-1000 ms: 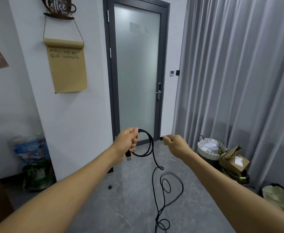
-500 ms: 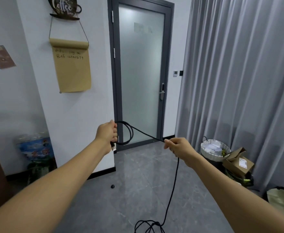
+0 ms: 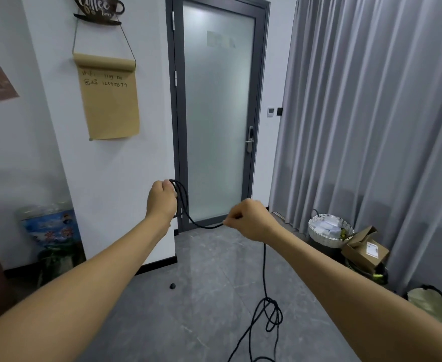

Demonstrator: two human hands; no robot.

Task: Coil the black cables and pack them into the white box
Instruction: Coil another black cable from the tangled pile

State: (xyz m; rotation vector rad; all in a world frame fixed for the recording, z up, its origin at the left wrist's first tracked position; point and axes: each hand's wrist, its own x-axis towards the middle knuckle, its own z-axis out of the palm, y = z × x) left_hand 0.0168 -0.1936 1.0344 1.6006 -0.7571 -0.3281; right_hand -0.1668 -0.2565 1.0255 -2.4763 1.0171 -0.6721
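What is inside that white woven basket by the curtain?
The white woven basket holds pale, flat items that look like white packets or papers, with something small and yellowish-green at its right rim. Whatever lies beneath them is covered, and they are too small to identify.

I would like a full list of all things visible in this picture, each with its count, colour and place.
thin black cable: one, black, looped at left hand, trailing to floor
frosted glass door: one, grey frame, centre
pleated grey curtain: one, grey, right
brown paper roll: one, brown, hanging on white wall
white woven basket: one, white, floor right
open cardboard box: one, brown, beside basket
small black object: one, black, floor
left hand: grips cable loops
right hand: pinches cable
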